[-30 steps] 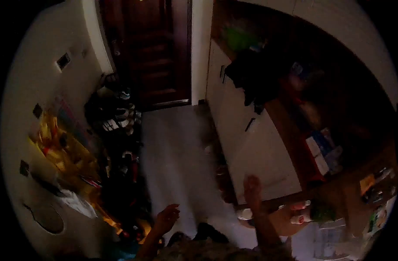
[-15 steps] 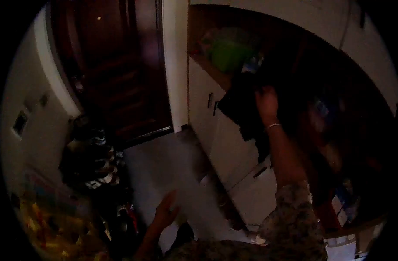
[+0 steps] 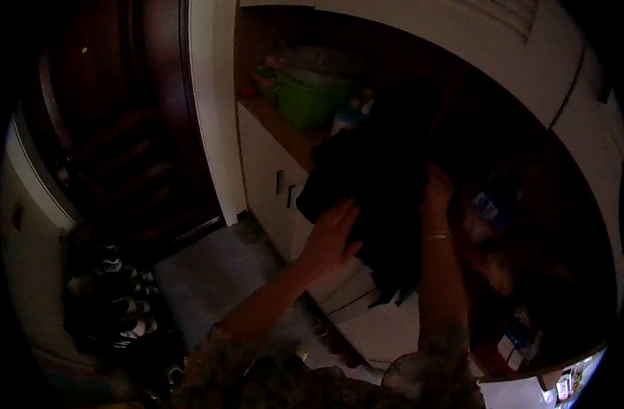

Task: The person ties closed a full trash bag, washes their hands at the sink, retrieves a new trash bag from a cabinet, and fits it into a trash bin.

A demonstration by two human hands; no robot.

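A large black, soft-looking item, perhaps a bag or clothing, lies on the cabinet shelf and hangs over its front edge, with thin strap-like ends dangling. Darkness hides its exact kind. My left hand touches its near left side, fingers stretched out and thumb apart. On its right side is my right hand, a bracelet at the wrist; its fingertips are lost in the dark. Behind the black item stands a green basket, with a blue-lidded container beside it.
The curved wooden shelf runs above white cabinet doors with dark handles. A blue package and other goods lie to the right. Several shoes are piled at the lower left, near a dark red-brown door.
My left hand has risen from low over the floor to the black item. My right hand stays at it, slightly lower in view. The view has turned to the right.
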